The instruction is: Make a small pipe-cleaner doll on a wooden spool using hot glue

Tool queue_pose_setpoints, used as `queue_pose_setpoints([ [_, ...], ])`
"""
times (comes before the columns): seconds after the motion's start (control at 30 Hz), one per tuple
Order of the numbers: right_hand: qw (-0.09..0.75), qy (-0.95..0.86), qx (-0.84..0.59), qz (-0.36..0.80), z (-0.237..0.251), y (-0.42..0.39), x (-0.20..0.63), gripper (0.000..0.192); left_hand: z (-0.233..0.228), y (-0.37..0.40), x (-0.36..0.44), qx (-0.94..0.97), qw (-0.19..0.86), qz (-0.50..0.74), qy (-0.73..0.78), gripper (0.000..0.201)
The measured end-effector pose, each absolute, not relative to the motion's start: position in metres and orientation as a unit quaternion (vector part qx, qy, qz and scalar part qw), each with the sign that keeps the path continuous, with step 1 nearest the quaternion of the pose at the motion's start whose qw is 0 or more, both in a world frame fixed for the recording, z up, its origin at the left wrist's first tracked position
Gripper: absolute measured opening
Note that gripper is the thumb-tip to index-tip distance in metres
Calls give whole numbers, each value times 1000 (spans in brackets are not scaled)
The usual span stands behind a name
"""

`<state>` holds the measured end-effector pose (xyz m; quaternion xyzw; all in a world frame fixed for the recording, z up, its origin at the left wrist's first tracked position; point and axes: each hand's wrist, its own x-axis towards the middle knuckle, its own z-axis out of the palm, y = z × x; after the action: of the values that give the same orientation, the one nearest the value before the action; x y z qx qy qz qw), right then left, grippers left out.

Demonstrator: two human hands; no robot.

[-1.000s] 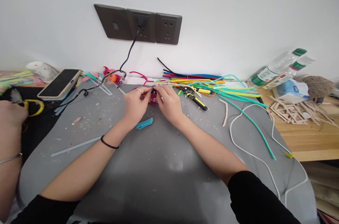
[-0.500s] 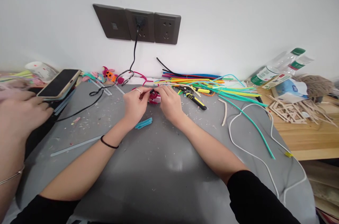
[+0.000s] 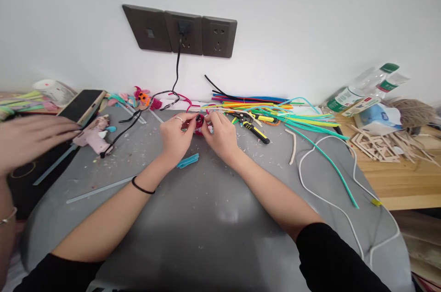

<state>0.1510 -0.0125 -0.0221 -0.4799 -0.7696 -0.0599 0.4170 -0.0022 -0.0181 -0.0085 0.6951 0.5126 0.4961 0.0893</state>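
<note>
Both hands met at the far middle of the grey mat (image 3: pixel 213 218): left hand (image 3: pixel 175 138) and right hand (image 3: pixel 220 138) pinched a small red piece (image 3: pixel 199 130) between fingertips, close enough to steady it. Since the earlier frame a co-worker's hand (image 3: pixel 32 138) had reached in, and a pink toy (image 3: pixel 94 134) now lay near the phone (image 3: pixel 81 105)

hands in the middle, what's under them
A small red piece is pinched between the left hand and right hand, above the grey mat; fingers cover most of it.
</note>
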Motion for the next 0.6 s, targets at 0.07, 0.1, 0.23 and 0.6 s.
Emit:
queue_pose_setpoints([
  [0.07, 431, -762, -481, -38, -22, -14, 150, 16, -8, -18, -2, 707, 66, 502, 494, 23],
  [0.1, 440, -758, -481, -20, -22, -15, 149, 15, -8, -18, -2, 713, 55, 506, 483, 23],
  [0.23, 502, -724, -459, 110, -24, -13, 148, 5, -8, -15, -5, 715, 39, 522, 464, 22],
  [0.6, 565, -665, -398, 283, -25, -3, 152, 11, -7, -8, -9, 719, 89, 512, 461, 23],
])
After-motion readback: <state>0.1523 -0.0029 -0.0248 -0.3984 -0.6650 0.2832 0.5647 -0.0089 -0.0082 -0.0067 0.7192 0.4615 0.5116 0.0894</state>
